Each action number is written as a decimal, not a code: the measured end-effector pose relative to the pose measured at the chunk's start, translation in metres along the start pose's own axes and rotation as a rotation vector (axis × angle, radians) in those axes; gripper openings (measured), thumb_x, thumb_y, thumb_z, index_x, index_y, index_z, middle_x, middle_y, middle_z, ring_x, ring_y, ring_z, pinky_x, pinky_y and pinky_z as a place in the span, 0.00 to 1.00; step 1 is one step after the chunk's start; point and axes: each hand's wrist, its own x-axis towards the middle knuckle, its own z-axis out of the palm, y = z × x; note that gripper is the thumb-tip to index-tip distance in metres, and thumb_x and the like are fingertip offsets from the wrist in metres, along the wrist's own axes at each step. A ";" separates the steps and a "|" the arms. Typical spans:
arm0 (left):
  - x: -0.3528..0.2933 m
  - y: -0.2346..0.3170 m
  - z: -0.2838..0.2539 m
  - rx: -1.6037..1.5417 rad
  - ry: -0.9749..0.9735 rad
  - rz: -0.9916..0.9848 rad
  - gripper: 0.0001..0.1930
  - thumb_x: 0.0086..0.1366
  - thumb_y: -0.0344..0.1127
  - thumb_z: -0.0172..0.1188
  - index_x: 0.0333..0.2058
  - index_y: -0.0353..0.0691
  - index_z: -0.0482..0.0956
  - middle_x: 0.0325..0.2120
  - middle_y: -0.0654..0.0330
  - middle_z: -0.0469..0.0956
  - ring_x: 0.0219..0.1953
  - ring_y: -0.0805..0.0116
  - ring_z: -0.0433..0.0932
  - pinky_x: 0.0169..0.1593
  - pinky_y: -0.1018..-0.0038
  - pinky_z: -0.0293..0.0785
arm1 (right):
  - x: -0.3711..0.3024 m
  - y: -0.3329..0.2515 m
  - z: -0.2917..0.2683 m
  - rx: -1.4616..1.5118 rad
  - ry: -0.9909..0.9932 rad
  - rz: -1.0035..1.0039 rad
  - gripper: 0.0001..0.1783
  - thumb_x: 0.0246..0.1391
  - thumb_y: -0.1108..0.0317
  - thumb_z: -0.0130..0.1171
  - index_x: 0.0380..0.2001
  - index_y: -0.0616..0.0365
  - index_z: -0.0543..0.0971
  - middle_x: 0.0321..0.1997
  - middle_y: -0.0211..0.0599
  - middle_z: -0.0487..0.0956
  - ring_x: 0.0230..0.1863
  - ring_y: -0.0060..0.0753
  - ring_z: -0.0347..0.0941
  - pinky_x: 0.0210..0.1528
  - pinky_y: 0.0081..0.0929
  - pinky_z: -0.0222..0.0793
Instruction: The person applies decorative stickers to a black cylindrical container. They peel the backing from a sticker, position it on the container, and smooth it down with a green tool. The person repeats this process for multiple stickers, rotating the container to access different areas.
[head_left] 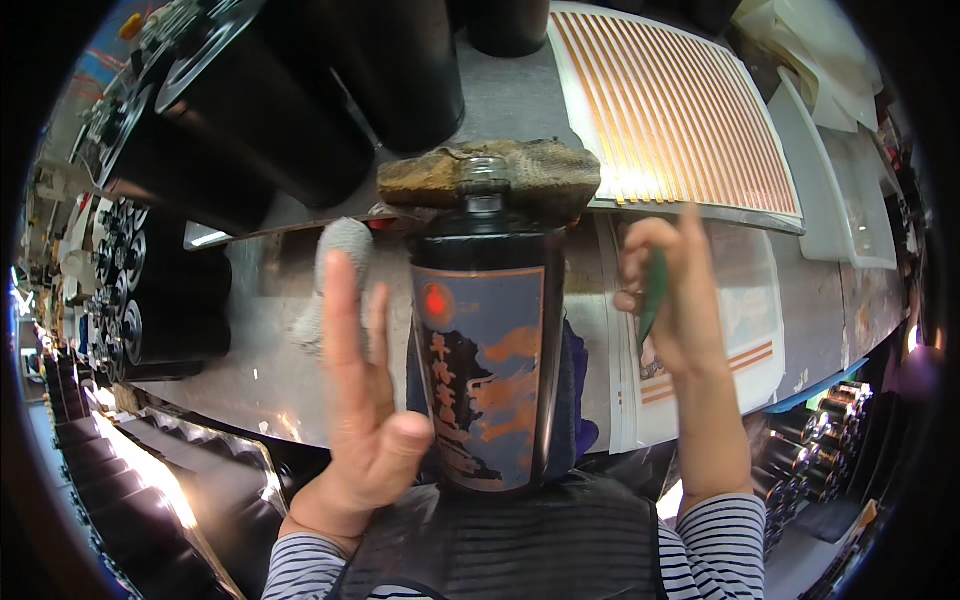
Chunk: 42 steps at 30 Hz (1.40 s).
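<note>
A large black bottle [560,250] with a clear glass neck lies in front of me, its base toward my apron and its neck resting on a brown cloth-wrapped support [545,172]. Its upper face carries a grey decal [505,385] with orange and black patches and a red dot. Beside the bottle's left edge, my left hand [365,400] is open, fingers stretched upward and thumb apart. My right hand [675,285], raised to the right of the bottle and apart from it, has curled fingers around a thin green scraper-like piece [653,295]; motion blurs it, so its exact kind is unclear.
Several big black bottles [270,110] stand at the upper left, more [175,310] below them. A sheet of orange stripes [670,110] lies at the far right on a raised board. Under my right hand are printed sheets [755,310]. A grey-white cloth [345,245] sits left of the bottle.
</note>
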 end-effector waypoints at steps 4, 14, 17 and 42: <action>-0.005 0.001 -0.016 0.147 -0.020 0.113 0.47 0.60 0.67 0.43 0.65 0.36 0.44 0.66 0.50 0.43 0.69 0.54 0.40 0.67 0.56 0.38 | -0.040 -0.036 0.026 -0.391 -0.121 -0.525 0.23 0.52 0.73 0.60 0.50 0.68 0.68 0.46 0.43 0.75 0.46 0.26 0.72 0.48 0.24 0.70; -0.041 -0.024 -0.015 0.076 -0.288 -0.146 0.44 0.65 0.65 0.33 0.65 0.33 0.38 0.67 0.46 0.40 0.69 0.50 0.36 0.66 0.55 0.27 | -0.100 0.003 0.036 -1.137 -0.504 -1.197 0.11 0.40 0.73 0.65 0.32 0.53 0.82 0.35 0.27 0.81 0.35 0.25 0.74 0.36 0.25 0.69; -0.048 -0.019 -0.025 0.197 -0.261 0.111 0.46 0.63 0.67 0.33 0.64 0.31 0.42 0.65 0.46 0.43 0.69 0.52 0.37 0.67 0.62 0.33 | -0.110 0.002 0.036 -1.070 -0.365 -1.157 0.12 0.37 0.76 0.64 0.30 0.54 0.81 0.33 0.28 0.80 0.34 0.28 0.74 0.34 0.27 0.68; -0.080 0.017 0.003 0.514 -0.061 0.091 0.49 0.42 0.45 0.74 0.60 0.31 0.59 0.54 0.51 0.68 0.54 0.63 0.68 0.58 0.69 0.62 | -0.156 0.077 -0.112 -1.736 0.064 -0.773 0.17 0.40 0.69 0.66 0.38 0.49 0.82 0.17 0.28 0.68 0.22 0.28 0.66 0.21 0.23 0.64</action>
